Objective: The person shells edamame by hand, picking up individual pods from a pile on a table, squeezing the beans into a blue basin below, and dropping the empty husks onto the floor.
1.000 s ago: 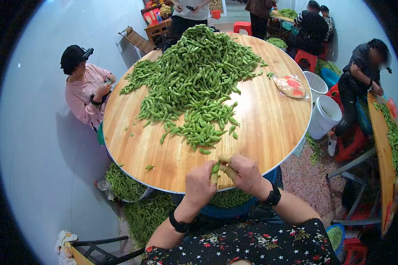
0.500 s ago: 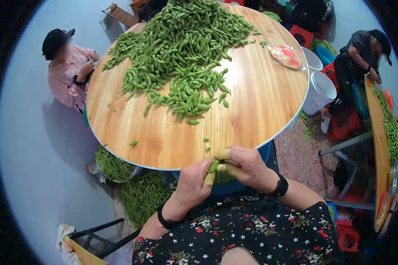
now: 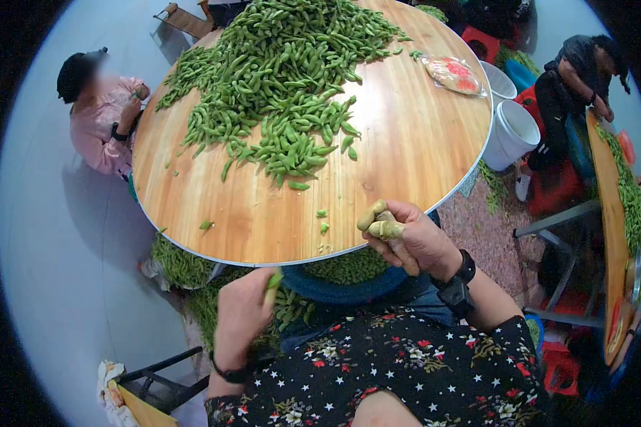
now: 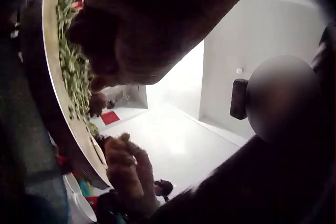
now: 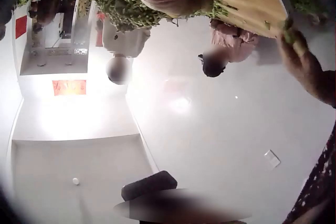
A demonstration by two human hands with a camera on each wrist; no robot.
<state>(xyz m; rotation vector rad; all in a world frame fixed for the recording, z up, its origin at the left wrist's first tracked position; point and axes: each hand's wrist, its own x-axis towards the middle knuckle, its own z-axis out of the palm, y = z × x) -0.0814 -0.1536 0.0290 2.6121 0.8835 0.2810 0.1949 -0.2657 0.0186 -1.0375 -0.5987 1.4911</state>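
My left hand is low at the left, just off the near table edge, and pinches a green soybean pod between thumb and forefinger. Tan covers sheathe some fingertips of both hands. Above the near right table edge is my right hand, its fingers curled in and thumb close to the forefinger. Nothing shows between them; the palm is hidden. A big heap of soybean pods covers the far half of the round wooden table. Below the near edge, a blue basin holds shelled green beans.
Small loose green pieces lie near the table's front edge. A plastic-wrapped packet is at the right, with white buckets beyond. More pods are piled on the floor at left. A person in pink sits at the left.
Both hands worked together at a pod; now they are apart. The left hand has moved left and down with a pod, the right slightly up. The head view has tilted down.
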